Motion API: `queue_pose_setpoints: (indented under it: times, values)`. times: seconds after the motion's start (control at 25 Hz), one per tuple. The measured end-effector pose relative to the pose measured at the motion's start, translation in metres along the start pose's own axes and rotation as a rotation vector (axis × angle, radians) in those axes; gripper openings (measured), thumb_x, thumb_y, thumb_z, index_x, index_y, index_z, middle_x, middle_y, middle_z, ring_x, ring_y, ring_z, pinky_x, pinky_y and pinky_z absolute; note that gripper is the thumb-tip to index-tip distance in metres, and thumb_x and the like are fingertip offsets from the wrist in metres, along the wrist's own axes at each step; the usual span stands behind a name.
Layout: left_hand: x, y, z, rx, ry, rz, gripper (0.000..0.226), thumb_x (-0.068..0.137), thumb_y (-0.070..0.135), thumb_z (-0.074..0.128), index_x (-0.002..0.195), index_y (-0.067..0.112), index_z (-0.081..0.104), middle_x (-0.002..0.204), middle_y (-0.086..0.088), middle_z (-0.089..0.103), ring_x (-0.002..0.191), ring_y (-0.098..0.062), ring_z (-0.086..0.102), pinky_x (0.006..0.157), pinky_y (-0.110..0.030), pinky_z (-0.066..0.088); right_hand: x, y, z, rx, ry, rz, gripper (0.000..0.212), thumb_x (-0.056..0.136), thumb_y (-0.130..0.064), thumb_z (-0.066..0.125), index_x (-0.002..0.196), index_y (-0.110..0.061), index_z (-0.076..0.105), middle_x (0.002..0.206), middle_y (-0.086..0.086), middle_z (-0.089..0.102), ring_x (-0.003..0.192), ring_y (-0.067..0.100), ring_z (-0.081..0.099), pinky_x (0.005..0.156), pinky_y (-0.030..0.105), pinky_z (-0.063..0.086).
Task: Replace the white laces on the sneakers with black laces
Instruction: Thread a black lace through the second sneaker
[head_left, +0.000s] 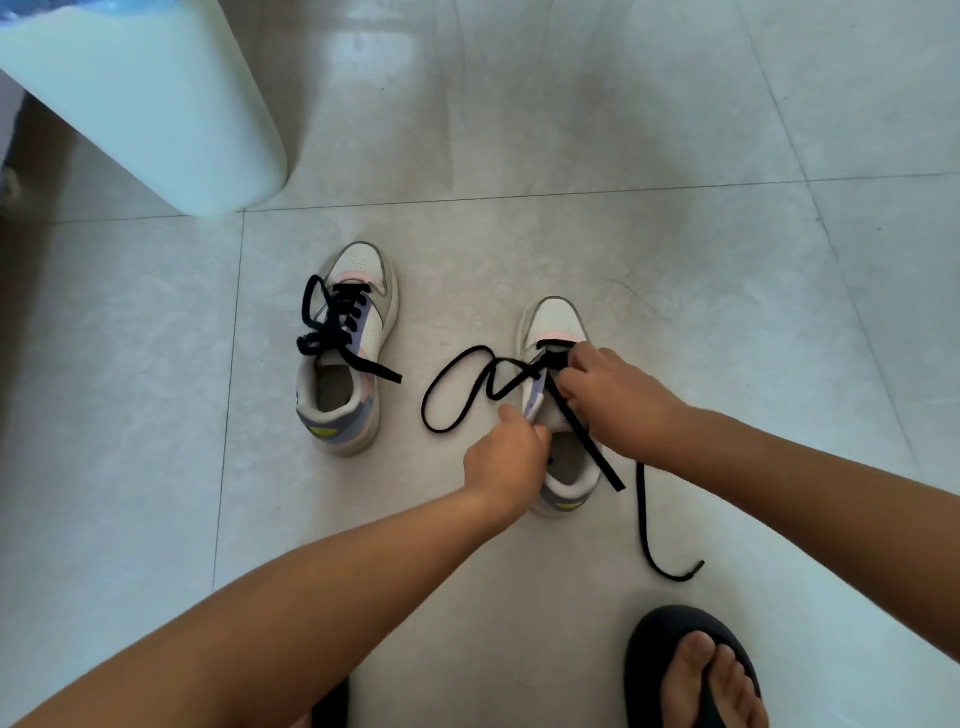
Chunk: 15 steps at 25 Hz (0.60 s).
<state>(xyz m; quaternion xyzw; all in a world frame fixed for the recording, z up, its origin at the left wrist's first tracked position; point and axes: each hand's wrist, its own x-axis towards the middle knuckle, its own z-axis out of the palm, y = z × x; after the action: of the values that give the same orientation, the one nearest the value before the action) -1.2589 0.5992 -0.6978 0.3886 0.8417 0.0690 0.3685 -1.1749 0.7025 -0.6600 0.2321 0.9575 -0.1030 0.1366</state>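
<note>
Two white sneakers with lilac and pink panels stand on the tiled floor. The left sneaker (347, 358) is laced with a black lace tied in a loose bow. On the right sneaker (555, 332) a black lace (457, 387) is threaded only near the toe; one end loops out to the left, the other trails back to the right across the floor. My left hand (506, 460) pinches the lilac tongue at the shoe's opening. My right hand (618, 397) grips the lace at the eyelets. No white lace is in view.
A pale blue-white rounded container (156, 109) stands at the upper left. My foot in a black flip-flop (696, 670) is at the lower right, near the trailing lace end. Light floor tiles (727, 260) surround the shoes.
</note>
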Motion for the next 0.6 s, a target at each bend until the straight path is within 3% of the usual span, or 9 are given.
queue_pose_setpoints:
  times: [0.08, 0.16, 0.24, 0.32, 0.44, 0.48, 0.52, 0.56, 0.6]
  values:
    - [0.002, 0.001, 0.0, 0.0, 0.019, -0.003, 0.029, 0.099, 0.024, 0.032, 0.115, 0.001, 0.04, 0.106, -0.017, 0.065, 0.098, -0.035, 0.062, 0.067, -0.031, 0.036, -0.033, 0.01, -0.008, -0.136, 0.072, -0.152, 0.04, 0.04, 0.013, 0.048, 0.073, -0.006, 0.062, 0.078, 0.014, 0.058, 0.061, 0.032, 0.056, 0.044, 0.031, 0.037]
    - [0.003, 0.002, -0.002, -0.041, -0.007, -0.026, 0.024, 0.098, 0.023, 0.032, 0.109, 0.003, 0.041, 0.107, -0.017, 0.064, 0.1, -0.035, 0.061, 0.068, -0.031, 0.034, -0.08, 0.016, 0.002, -0.27, -0.064, -0.297, 0.036, 0.038, 0.005, 0.048, 0.067, -0.014, 0.06, 0.066, 0.004, 0.054, 0.052, 0.024, 0.053, 0.042, 0.029, 0.04]
    - [0.006, 0.002, -0.003, -0.064, -0.018, -0.045, 0.016, 0.098, 0.022, 0.032, 0.101, 0.008, 0.038, 0.109, -0.017, 0.063, 0.102, -0.036, 0.06, 0.069, -0.031, 0.033, -0.132, 0.022, 0.02, -0.406, -0.281, -0.37, 0.023, 0.043, -0.008, 0.061, 0.06, -0.023, 0.057, 0.059, -0.004, 0.052, 0.049, 0.018, 0.05, 0.044, 0.025, 0.041]
    - [0.006, 0.004, -0.006, -0.049, -0.028, -0.055, 0.017, 0.098, 0.022, 0.031, 0.101, 0.008, 0.039, 0.11, -0.017, 0.063, 0.103, -0.036, 0.059, 0.071, -0.032, 0.035, -0.177, 0.04, 0.051, -0.431, -0.489, -0.341, 0.029, 0.032, -0.028, 0.08, 0.045, -0.027, 0.053, 0.048, -0.009, 0.048, 0.042, 0.013, 0.049, 0.042, 0.019, 0.038]
    - [0.006, 0.006, -0.012, 0.008, -0.075, -0.021, 0.028, 0.098, 0.022, 0.031, 0.113, 0.003, 0.045, 0.102, -0.014, 0.059, 0.105, -0.036, 0.057, 0.08, -0.036, 0.041, -0.178, 0.066, 0.067, -0.263, -0.505, -0.182, 0.047, 0.006, -0.041, 0.088, 0.037, -0.027, 0.055, 0.043, -0.01, 0.05, 0.036, 0.011, 0.051, 0.038, 0.015, 0.037]
    - [0.006, 0.006, -0.014, 0.012, -0.104, -0.005, 0.029, 0.098, 0.024, 0.032, 0.113, 0.003, 0.046, 0.099, -0.013, 0.057, 0.104, -0.035, 0.056, 0.081, -0.037, 0.041, -0.158, 0.065, 0.058, -0.249, -0.503, -0.16, 0.046, 0.017, -0.046, 0.09, 0.05, -0.029, 0.063, 0.055, -0.008, 0.057, 0.045, 0.012, 0.057, 0.041, 0.02, 0.042]
    - [0.006, 0.004, -0.016, -0.01, -0.133, 0.002, 0.031, 0.098, 0.029, 0.032, 0.111, 0.005, 0.047, 0.101, -0.013, 0.058, 0.102, -0.034, 0.056, 0.08, -0.036, 0.04, -0.132, 0.059, 0.041, -0.189, -0.436, -0.134, 0.041, 0.043, -0.05, 0.087, 0.072, -0.029, 0.069, 0.075, -0.004, 0.063, 0.063, 0.016, 0.063, 0.052, 0.026, 0.047]
    - [0.007, 0.001, -0.02, -0.054, -0.165, -0.001, 0.035, 0.097, 0.037, 0.031, 0.109, 0.008, 0.047, 0.105, -0.013, 0.059, 0.101, -0.033, 0.056, 0.079, -0.036, 0.04, -0.105, 0.053, 0.027, -0.104, -0.284, -0.033, 0.032, 0.072, -0.047, 0.074, 0.095, -0.025, 0.067, 0.096, 0.0, 0.061, 0.084, 0.02, 0.063, 0.067, 0.031, 0.048]
    - [0.008, -0.002, -0.024, -0.103, -0.185, -0.007, 0.042, 0.096, 0.046, 0.03, 0.11, 0.01, 0.048, 0.107, -0.012, 0.061, 0.1, -0.031, 0.056, 0.079, -0.036, 0.04, -0.078, 0.044, 0.014, 0.007, -0.149, 0.044, 0.025, 0.089, -0.037, 0.06, 0.107, -0.02, 0.062, 0.106, 0.003, 0.057, 0.096, 0.025, 0.058, 0.076, 0.034, 0.046]
